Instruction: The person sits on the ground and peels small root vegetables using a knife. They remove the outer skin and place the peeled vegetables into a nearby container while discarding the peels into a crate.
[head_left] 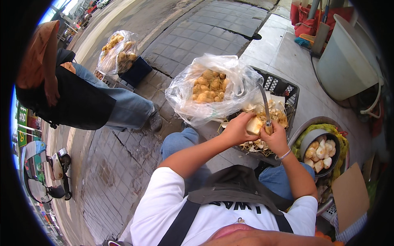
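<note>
My left hand (241,129) grips a partly peeled pale root vegetable (254,125), its kind not certain. My right hand (275,137) is closed round the wooden handle of a curved sickle-like knife (265,101); the blade points away from me, beside the vegetable. Both hands are above a black plastic crate (294,92) holding peelings (277,115). An open clear plastic bag (181,92) of round brown-yellow roots (209,86) stands just beyond my left hand. At the right, a grey pot (307,140) of peeled white pieces (320,153) sits on yellow-green netting (343,147) in a metal basin (295,135).
A person in an apron (70,101) stands at the left, near another filled plastic bag (118,55) and a dark blue box (135,72). A large pale bucket (344,67) stands at the right. A cardboard piece (351,196) is beside the basin. A scooter (57,172) stands far left.
</note>
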Tool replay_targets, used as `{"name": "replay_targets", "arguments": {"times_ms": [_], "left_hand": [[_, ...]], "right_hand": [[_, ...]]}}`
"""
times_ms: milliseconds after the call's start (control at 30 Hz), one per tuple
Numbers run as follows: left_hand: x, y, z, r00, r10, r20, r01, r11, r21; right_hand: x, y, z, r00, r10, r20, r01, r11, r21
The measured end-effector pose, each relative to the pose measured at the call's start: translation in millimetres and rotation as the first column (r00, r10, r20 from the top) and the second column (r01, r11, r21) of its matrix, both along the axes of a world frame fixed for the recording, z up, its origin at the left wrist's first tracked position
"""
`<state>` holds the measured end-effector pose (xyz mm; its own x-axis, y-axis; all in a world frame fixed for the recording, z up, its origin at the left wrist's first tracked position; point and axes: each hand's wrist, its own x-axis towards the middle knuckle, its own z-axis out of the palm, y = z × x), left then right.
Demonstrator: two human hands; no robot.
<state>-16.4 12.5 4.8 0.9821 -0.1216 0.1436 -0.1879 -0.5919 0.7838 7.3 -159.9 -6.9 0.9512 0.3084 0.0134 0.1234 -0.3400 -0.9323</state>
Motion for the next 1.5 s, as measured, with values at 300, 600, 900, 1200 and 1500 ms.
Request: {"name": "replay_targets", "arguments": {"times_ms": [300,600,900,1200,1500], "left_hand": [[-3.3,-4.2,3.0,0.998,0.06,0.028,-0.06,0.998,0.004],[2.2,-4.4,-2.0,0.994,0.096,0.044,-0.091,0.991,-0.093],[0.5,-3.7,-6.9,0.996,0.089,0.029,-0.087,0.992,-0.087],[-1.0,-3.2,-0.1,0.998,0.059,0.007,-0.058,0.994,-0.094],[0.5,0.2,3.2,0.999,0.008,0.044,-0.004,0.994,-0.111]], "right_hand": [[-0.2,2.2,2.5,1.0,0.013,-0.025,-0.012,1.0,0.024],[4.9,1.2,3.9,0.964,0.034,-0.263,0.016,0.983,0.184],[7.6,-0.4,-0.3,0.937,0.112,-0.331,-0.016,0.96,0.28],[1.0,4.8,4.0,0.985,0.012,-0.17,0.019,0.984,0.177],[2.2,3.6,8.4,0.947,0.077,-0.313,0.036,0.94,0.339]]}}
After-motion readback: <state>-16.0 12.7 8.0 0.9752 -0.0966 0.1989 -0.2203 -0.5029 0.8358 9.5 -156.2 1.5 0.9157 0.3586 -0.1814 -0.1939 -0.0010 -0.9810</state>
